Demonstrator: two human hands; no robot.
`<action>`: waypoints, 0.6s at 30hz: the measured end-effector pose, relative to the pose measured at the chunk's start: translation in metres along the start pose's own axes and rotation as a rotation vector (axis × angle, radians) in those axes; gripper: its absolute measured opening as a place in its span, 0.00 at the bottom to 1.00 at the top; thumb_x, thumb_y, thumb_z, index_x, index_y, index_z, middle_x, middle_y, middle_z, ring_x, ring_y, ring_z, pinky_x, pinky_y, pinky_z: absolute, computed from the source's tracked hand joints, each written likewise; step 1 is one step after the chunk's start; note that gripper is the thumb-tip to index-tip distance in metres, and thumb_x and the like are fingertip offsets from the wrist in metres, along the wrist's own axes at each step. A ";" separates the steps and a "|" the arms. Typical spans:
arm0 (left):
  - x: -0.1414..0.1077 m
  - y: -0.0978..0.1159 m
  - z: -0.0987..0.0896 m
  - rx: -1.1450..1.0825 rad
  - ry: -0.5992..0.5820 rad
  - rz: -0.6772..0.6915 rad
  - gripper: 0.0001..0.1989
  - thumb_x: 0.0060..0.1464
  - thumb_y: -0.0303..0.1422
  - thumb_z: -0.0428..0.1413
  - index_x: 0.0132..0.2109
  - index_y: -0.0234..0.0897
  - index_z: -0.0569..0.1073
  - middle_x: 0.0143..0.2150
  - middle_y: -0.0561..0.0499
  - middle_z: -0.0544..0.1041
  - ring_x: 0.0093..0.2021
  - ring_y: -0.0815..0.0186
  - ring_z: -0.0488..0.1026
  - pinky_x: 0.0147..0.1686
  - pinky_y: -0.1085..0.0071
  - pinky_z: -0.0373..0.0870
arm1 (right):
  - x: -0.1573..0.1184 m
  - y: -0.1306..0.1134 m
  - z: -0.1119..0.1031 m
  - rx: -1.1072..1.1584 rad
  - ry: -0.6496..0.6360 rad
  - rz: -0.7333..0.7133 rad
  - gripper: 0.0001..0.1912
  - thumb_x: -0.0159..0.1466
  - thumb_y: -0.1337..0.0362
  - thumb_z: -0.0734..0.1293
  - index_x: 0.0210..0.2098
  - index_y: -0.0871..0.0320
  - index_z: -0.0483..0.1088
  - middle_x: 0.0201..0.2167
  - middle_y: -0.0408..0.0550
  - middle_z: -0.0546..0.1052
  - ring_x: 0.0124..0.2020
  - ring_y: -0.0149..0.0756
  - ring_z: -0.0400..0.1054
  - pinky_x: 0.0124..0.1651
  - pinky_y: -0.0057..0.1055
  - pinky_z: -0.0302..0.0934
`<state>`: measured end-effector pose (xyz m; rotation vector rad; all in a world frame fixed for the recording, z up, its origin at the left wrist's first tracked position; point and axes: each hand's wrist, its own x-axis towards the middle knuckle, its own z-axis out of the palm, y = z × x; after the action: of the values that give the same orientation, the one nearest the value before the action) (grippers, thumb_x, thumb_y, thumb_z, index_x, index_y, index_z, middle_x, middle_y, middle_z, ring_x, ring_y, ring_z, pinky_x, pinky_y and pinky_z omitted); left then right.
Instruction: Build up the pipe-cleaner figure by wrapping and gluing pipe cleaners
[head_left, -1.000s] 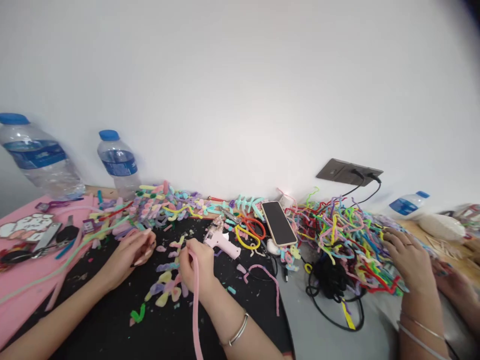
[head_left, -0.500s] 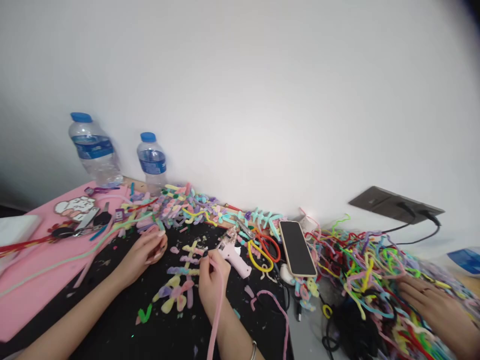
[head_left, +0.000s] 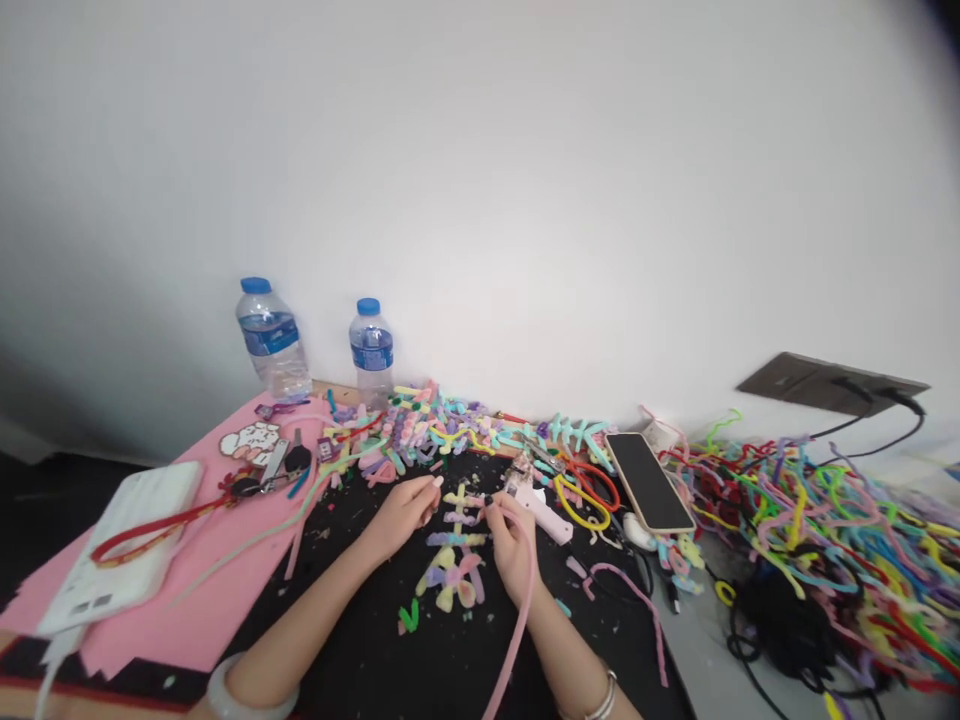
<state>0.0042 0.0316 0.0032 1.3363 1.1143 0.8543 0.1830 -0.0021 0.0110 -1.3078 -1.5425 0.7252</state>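
My left hand (head_left: 407, 515) is closed just left of the pastel fuzzy-stem piece, its fingertips together; what they hold, if anything, is too small to make out. My right hand (head_left: 511, 548) pinches a pink fuzzy stem (head_left: 517, 640), which trails down over the wrist. Between the hands, on the black mat (head_left: 360, 650), lies the pastel piece (head_left: 455, 540) with short crossbars and a flower-like lower part. Behind my right hand rests a pale pink glue gun (head_left: 546, 514). A small green piece (head_left: 409, 617) lies nearer to me.
Fuzzy-stem pieces (head_left: 420, 425) line the wall beside two water bottles (head_left: 274, 345). Yellow-and-orange scissors (head_left: 583, 503), a phone (head_left: 649, 482) and a tangled stem pile (head_left: 847, 530) are at right. A white power bank (head_left: 127, 540) lies on pink sheeting (head_left: 225, 590) at left.
The view has shifted left, so the table's things appear farther right and the power bank shows more fully. Another person's hand, earlier in the stem pile, is out of view.
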 end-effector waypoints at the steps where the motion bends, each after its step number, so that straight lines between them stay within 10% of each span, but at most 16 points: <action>1: 0.002 0.002 0.000 0.012 -0.035 0.000 0.22 0.58 0.48 0.45 0.25 0.36 0.62 0.17 0.58 0.60 0.18 0.72 0.56 0.20 0.75 0.50 | 0.001 0.000 0.000 0.002 -0.006 0.008 0.17 0.64 0.61 0.57 0.19 0.56 0.59 0.17 0.41 0.63 0.21 0.33 0.58 0.24 0.28 0.51; 18: 0.015 0.015 0.007 0.168 -0.178 0.165 0.21 0.65 0.42 0.40 0.24 0.37 0.54 0.22 0.56 0.58 0.25 0.70 0.58 0.27 0.72 0.53 | -0.018 0.020 0.007 -0.188 0.104 -0.028 0.19 0.67 0.61 0.55 0.20 0.57 0.58 0.14 0.39 0.59 0.16 0.27 0.54 0.21 0.26 0.46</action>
<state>0.0172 0.0447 0.0151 1.6294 0.9629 0.7555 0.1839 -0.0137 -0.0145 -1.4356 -1.5710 0.4958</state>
